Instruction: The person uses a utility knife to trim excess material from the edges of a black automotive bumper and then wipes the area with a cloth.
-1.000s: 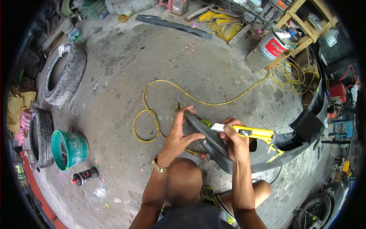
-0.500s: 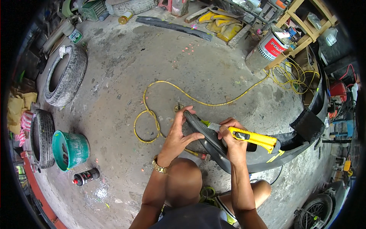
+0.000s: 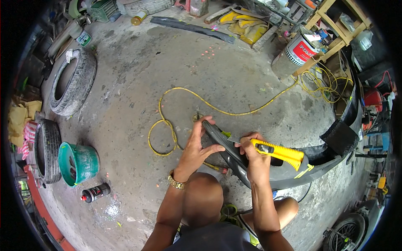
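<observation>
A long, curved black car bumper (image 3: 284,183) lies across my right side, its narrow end raised in front of my knees. My left hand (image 3: 193,151) grips that end, with the thumb on the near face and fingers over the far edge. In my right hand (image 3: 256,159) is a yellow utility knife (image 3: 282,154), its handle pointing to the right. Its blade reaches left to the bumper's edge, beside a lime-green scrap (image 3: 227,134). My right fingers partly hide the blade, so whether it touches the plastic is unclear.
A yellow hose (image 3: 201,99) loops over the concrete floor beyond my hands. To my left are a green bucket (image 3: 90,163), a black spray can (image 3: 96,193) and two tyres (image 3: 77,90). A large tin (image 3: 293,54) stands by a wooden frame (image 3: 326,19) at far right.
My right hand and the knife have shifted very slightly left along the bumper's edge. My left hand keeps the same grip, and the view has moved a little.
</observation>
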The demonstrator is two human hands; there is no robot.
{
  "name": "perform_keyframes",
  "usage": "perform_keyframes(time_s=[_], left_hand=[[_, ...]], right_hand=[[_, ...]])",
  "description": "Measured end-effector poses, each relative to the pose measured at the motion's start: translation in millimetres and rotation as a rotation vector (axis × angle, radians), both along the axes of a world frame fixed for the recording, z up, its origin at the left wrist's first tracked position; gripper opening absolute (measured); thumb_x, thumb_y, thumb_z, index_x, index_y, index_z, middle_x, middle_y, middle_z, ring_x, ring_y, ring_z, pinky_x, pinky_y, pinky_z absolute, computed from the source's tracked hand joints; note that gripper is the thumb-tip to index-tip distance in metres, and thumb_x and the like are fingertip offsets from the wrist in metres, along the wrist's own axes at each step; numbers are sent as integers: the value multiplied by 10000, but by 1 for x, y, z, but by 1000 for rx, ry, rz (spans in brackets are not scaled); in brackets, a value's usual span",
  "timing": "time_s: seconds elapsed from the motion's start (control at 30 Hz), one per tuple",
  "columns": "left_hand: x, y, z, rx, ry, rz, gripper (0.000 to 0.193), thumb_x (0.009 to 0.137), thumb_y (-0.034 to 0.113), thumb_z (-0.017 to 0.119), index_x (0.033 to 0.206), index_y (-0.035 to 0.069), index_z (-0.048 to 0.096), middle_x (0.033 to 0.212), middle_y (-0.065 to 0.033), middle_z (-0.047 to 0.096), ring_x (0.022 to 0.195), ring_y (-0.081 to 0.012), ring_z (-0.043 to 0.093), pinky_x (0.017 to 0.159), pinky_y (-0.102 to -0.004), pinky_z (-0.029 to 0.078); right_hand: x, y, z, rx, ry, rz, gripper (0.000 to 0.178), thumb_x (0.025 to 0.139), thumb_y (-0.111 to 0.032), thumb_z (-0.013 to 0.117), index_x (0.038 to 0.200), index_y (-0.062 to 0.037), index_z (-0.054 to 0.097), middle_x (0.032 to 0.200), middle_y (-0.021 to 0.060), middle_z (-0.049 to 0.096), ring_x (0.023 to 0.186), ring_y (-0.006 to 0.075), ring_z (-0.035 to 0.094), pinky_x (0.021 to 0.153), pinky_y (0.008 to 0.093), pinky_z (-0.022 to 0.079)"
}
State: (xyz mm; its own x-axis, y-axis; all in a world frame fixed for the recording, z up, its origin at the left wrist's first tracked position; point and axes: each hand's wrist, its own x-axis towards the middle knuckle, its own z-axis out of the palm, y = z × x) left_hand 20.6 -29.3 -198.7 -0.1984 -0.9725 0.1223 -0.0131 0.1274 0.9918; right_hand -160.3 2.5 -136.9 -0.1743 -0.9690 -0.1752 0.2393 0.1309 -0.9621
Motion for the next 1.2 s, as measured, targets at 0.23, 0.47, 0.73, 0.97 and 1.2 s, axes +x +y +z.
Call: perform_keyframes(time_s=[0.23,0.47,0.73,0.97,1.2], left_hand=[[0,0,3,3,-21,5,847,768,220,874,1456,98,395,1320,-102,544,1244,-234,516,1117,-436,371],[0,1,5,29,-17,-18,864,759,226,875,1457,102,380,1359,-79,513,1318,-228,464,1133,-461,365],[0,0,1,10,-1,8,852,764,248,877,1456,104,402,1334,-93,545,1263,-235,506,1114,-446,372],[-1,1,4,35,-24,8,835,763,226,876,1445,108,409,1311,-91,549,1238,-240,522,1097,-423,394],[-1,0,1,28,19,12,840,762,182,879,1446,99,400,1302,-97,546,1178,-221,557,1064,-389,427]], right_hand=[[1,0,-3,-24,-168,-68,67,909,-69,648,857,-39,620,834,54,640,729,94,540,722,248,438],[5,4,-1,-81,85,-38,79,930,-42,617,853,-21,614,844,28,617,728,73,535,700,244,446],[6,5,-2,-123,205,-22,65,910,-30,622,859,-1,596,833,36,607,760,92,538,692,284,468],[15,11,-4,-429,623,-91,98,900,-36,659,876,5,573,870,57,602,741,122,545,689,284,463],[10,12,-5,-154,167,-99,91,933,-29,632,856,4,598,875,43,601,715,81,508,690,234,426]])
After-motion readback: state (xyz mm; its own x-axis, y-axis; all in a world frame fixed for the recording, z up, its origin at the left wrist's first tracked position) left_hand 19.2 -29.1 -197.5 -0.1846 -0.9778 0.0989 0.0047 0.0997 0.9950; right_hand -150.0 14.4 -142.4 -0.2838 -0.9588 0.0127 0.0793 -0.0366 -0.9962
